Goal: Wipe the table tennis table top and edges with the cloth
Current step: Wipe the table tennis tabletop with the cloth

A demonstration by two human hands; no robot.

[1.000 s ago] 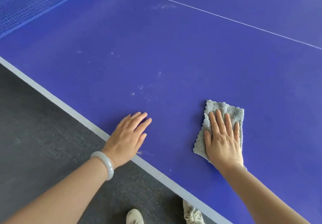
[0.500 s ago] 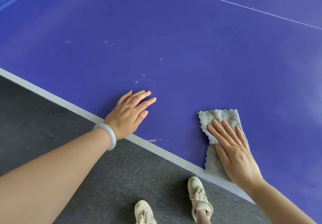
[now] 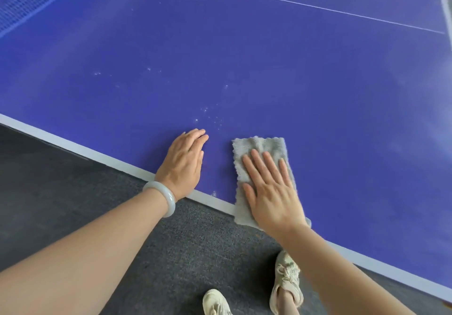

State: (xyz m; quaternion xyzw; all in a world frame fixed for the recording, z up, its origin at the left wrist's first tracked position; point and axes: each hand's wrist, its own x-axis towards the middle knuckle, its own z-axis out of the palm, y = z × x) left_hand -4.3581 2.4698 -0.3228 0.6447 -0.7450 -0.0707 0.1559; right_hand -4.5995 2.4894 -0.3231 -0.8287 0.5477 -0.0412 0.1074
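Note:
The blue table tennis table [image 3: 269, 65] fills most of the view, with a white stripe along its near edge [image 3: 102, 159]. A grey cloth [image 3: 261, 150] lies flat at that edge, its lower end hanging over the stripe. My right hand [image 3: 271, 190] presses flat on the cloth, fingers spread. My left hand [image 3: 183, 164], with a pale bangle on the wrist, rests palm down on the bare table just left of the cloth. Small white specks [image 3: 208, 116] dot the surface beyond my left fingertips.
The net [image 3: 22, 1] runs across the top left corner. A thin white centre line [image 3: 293, 2] crosses the far part of the table. Dark grey carpet [image 3: 73, 192] lies below the edge, with my two pale sneakers [image 3: 286, 280] on it.
My right hand has slid the cloth left along the near edge, closer to my left hand. The left hand stays planted on the table. The view has shifted slightly.

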